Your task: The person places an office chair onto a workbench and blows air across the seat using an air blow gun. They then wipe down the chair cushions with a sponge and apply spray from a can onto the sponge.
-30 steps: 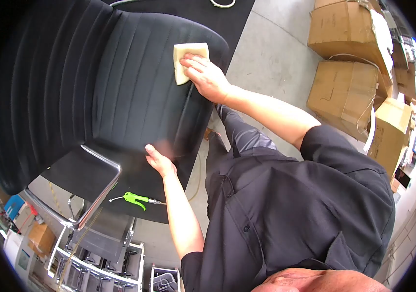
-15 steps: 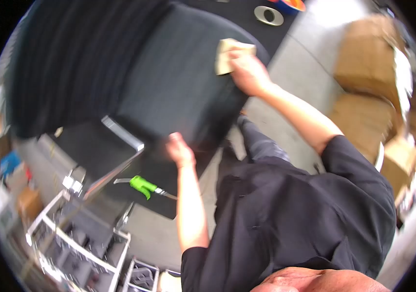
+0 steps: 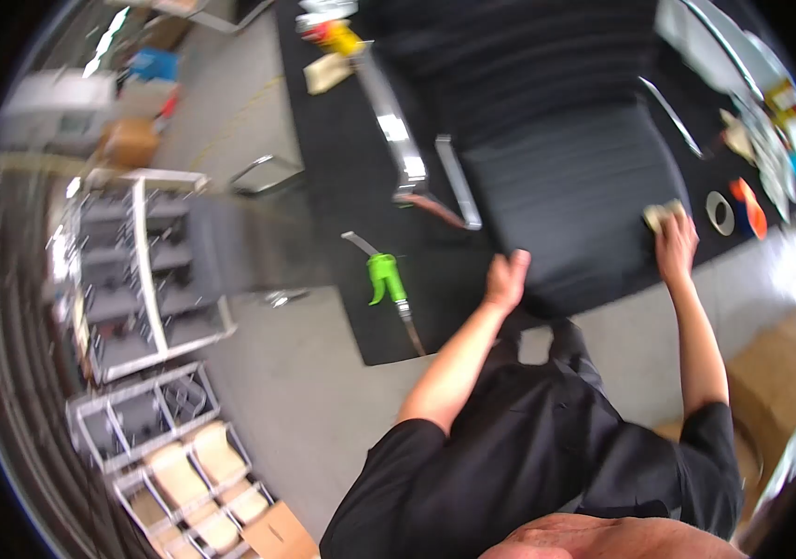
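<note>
A black office chair, with a smooth seat (image 3: 575, 200) and a ribbed backrest (image 3: 528, 65), lies in front of me on a black-covered table. My right hand (image 3: 675, 244) is closed on a folded beige cloth (image 3: 663, 213), pressed to the right front part of the seat. At the seat's left front corner is my left hand (image 3: 508, 279), its fingers curled against the edge; some are hidden or blurred. A shiny metal armrest (image 3: 459, 182) stands left of the seat, with another thin metal bar (image 3: 670, 116) on the right.
A green air blow gun (image 3: 385, 278) lies on the black table covering (image 3: 342, 205). Tape rolls (image 3: 720, 213) sit at the right. Wheeled racks with grey bins (image 3: 151, 270) stand to my left, and cardboard boxes (image 3: 775, 373) are on the floor at right.
My view has turned, so the chair and table appear further right. My right hand with the cloth remains on the right side of the seat; my left hand stays near its left front edge.
</note>
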The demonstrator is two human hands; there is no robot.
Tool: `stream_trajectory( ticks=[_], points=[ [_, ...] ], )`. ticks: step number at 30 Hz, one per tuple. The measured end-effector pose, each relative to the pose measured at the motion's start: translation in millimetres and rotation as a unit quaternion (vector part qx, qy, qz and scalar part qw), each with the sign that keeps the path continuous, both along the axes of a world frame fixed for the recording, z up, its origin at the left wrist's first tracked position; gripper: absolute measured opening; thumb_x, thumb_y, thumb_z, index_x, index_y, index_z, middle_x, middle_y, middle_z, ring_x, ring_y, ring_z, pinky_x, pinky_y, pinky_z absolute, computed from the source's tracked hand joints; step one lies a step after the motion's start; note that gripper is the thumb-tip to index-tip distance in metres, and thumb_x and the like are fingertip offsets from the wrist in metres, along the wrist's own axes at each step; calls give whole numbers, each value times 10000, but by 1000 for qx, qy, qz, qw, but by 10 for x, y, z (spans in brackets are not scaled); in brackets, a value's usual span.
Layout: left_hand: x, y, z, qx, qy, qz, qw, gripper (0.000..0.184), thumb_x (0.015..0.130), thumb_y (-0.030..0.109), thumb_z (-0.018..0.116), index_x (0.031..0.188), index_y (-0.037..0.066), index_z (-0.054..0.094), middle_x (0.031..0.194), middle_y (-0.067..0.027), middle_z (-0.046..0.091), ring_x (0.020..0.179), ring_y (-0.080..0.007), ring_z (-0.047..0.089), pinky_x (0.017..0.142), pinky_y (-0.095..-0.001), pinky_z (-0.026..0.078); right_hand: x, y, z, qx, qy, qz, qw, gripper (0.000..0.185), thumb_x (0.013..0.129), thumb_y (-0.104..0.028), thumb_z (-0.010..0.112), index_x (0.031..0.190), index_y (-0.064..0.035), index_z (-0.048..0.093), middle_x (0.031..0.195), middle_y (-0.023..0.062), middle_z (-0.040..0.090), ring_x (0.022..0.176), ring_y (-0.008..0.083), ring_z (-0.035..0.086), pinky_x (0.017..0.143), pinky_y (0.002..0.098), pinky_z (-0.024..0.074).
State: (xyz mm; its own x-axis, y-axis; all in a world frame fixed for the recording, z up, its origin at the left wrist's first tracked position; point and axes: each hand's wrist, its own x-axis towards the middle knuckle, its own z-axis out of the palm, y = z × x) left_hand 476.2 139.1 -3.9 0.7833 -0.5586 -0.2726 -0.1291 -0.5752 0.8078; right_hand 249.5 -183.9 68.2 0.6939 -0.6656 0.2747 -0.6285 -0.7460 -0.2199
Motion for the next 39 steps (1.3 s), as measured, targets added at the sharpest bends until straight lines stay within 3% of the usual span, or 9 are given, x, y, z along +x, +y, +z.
stream_trajectory(
  ticks=[3, 5, 8, 10, 20, 26, 29, 35, 39],
  points=[
    [59, -54, 167, -48, 32, -5, 998, 706, 994, 538, 577, 607, -47, 495, 508, -156, 465, 531, -203, 458, 518, -490, 352, 260, -360, 303, -9, 1, -102, 995, 186, 869, -164, 675, 991, -24, 672, 1152, 187, 651, 1072, 396, 615, 884, 508, 527],
    [12, -44, 172, -80, 40, 19, 996, 586, 1014, 522, 579, 702, 27, 554, 682, -11, 555, 675, -148, 502, 604, -433, 424, 340, -422, 135, -5, 70, -174, 982, 194, 869, -179, 677, 955, -6, 662, 1036, 205, 632, 984, 401, 615, 829, 512, 524],
    [24, 29, 49, -160, 129, 38, 978, 610, 1036, 491, 584, 1290, -64, 581, 1304, -126, 643, 1179, -226, 596, 1039, -361, 450, 440, 322, 170, 6, 72, -73, 995, 203, 830, -190, 704, 946, -33, 649, 1037, 182, 576, 985, 369, 591, 820, 518, 469],
    [57, 44, 62, -184, 146, 18, 972, 610, 1061, 449, 559, 1385, -66, 518, 1391, -124, 587, 1251, -226, 551, 1103, -359, 402, 399, 792, 9, 64, -44, 49, 996, 216, 801, -168, 741, 955, -79, 621, 1028, 150, 555, 976, 362, 566, 789, 500, 437],
    [24, -14, 204, -196, 161, 24, 967, 562, 1076, 412, 542, 1388, -55, 516, 1376, -119, 589, 1238, -215, 553, 1103, -357, 402, 347, -79, 134, -17, -14, -69, 997, 155, 873, -172, 672, 945, -47, 614, 1026, 154, 566, 979, 366, 552, 826, 521, 445],
    [30, 4, 213, -177, 172, 26, 969, 666, 1047, 505, 549, 1359, -83, 528, 1346, -172, 616, 1227, -279, 580, 1073, -397, 427, 677, 1064, 96, 113, -87, 152, 978, 248, 758, -166, 763, 916, -88, 589, 1008, 118, 551, 955, 334, 570, 790, 467, 442],
    [31, 3, 224, -166, 178, 47, 969, 608, 1058, 460, 564, 1371, -60, 529, 1375, -125, 594, 1234, -218, 555, 1090, -359, 413, 426, 571, 274, 86, 49, 158, 982, 243, 735, -155, 759, 912, -88, 607, 1035, 127, 567, 991, 354, 578, 794, 488, 468],
    [-11, -26, 271, -166, 158, 66, 971, 607, 1057, 478, 558, 1321, -68, 558, 1325, -122, 620, 1201, -219, 569, 1071, -356, 419, -8, -540, 257, 3, -18, 92, 996, 157, 834, -130, 712, 936, -57, 618, 1013, 127, 567, 984, 355, 567, 855, 466, 480],
    [-245, -41, 263, -143, 101, 166, 970, 539, 1076, 482, 510, 1085, -47, 615, 1052, -92, 641, 972, -208, 562, 918, -370, 451, 198, -120, 363, 35, 44, 163, 985, 180, 793, -153, 734, 890, -76, 603, 969, 129, 538, 1007, 336, 562, 813, 454, 486]
  ],
)
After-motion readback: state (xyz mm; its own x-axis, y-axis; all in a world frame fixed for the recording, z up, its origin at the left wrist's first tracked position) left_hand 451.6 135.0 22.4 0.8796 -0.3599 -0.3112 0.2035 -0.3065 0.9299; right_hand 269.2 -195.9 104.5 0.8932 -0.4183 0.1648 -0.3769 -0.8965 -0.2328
